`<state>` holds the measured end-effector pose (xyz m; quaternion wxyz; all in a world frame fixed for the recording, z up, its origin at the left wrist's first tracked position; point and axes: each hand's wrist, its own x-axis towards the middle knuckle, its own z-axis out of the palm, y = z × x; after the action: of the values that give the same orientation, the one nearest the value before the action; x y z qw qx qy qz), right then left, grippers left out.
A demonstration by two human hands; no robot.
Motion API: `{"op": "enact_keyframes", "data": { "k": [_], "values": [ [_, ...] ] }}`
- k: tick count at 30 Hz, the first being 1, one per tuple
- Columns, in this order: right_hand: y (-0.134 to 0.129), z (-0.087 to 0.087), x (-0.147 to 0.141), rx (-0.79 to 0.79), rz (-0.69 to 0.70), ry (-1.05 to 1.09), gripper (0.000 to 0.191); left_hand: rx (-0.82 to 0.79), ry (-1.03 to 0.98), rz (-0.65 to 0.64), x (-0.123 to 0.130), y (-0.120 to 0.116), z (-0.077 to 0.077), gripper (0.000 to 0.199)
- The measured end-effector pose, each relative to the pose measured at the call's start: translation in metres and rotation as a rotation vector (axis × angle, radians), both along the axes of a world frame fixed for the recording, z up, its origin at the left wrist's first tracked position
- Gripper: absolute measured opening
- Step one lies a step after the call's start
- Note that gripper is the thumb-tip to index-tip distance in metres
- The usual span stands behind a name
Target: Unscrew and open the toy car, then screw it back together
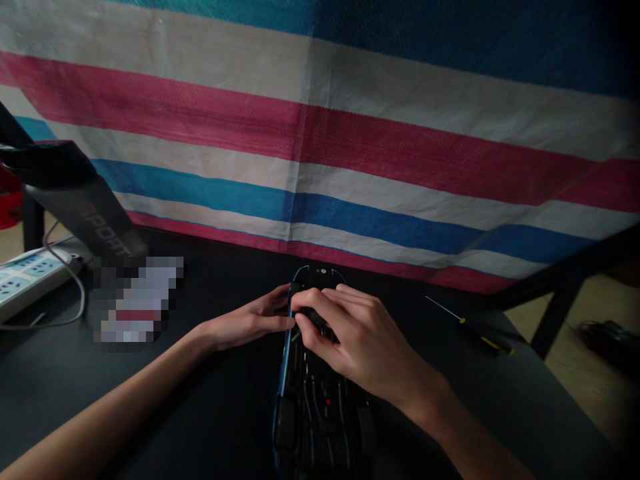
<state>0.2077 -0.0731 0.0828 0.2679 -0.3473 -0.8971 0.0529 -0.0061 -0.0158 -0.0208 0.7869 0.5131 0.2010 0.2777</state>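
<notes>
Car (323, 413): upside down on the worktop (200, 407), underside facing me, one end towards the middle of the far edge and its length running back towards the near side.
Left hand (247, 325): fingers loosely extended, not wrapped round anything; thumb and fingertips rest at the car's left side, near its far end.
Right hand (363, 333): bent over the underside, thumb and forefinger drawn close together near the left rim. From my view I cannot tell whether they pinch something small.
Handling: I judge that light, level pressure from the left hand would steady the shell, while the right works with its fingertips alone. A hard sideways push could slide or rock the car, and the right hand hides part of the underside, so I would want a clearer line of sight.
Screwdriver (483, 340): lying free near the right edge, shaft angled to the far left.
Power strip (37, 273): at the left, a cable (83, 293) looping beside it.
Blurred item (143, 300): between strip and left hand; too pixelated to name.
Striped sheet (300, 140): hanging behind the far edge.
</notes>
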Motion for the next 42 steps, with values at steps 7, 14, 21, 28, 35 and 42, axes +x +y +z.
{"op": "enact_keyframes", "data": {
  "k": [7, 14, 21, 28, 35, 42],
  "values": [
    [-0.002, 0.0, -0.003, 0.01, 0.016, 0.021, 0.017, -0.014, -0.015, 0.013, -0.002, 0.0, -0.003, 0.061],
    [-0.002, -0.001, -0.006, 0.063, 0.019, 0.019, 0.023, -0.032, -0.005, 0.03, -0.002, -0.001, -0.004, 0.067],
    [-0.003, -0.002, -0.004, 0.06, 0.031, 0.007, 0.018, 0.028, -0.01, 0.024, -0.001, -0.001, 0.0, 0.071],
    [-0.003, 0.004, -0.003, 0.01, 0.011, -0.007, 0.024, 0.026, 0.046, 0.016, 0.001, -0.002, 0.006, 0.066],
    [-0.005, 0.005, -0.004, 0.042, 0.018, -0.03, 0.03, -0.006, 0.044, 0.037, 0.002, -0.004, 0.007, 0.068],
    [-0.005, 0.006, -0.004, 0.069, 0.026, -0.026, 0.023, 0.02, 0.028, 0.043, 0.0, -0.002, 0.005, 0.067]
  ]
}}
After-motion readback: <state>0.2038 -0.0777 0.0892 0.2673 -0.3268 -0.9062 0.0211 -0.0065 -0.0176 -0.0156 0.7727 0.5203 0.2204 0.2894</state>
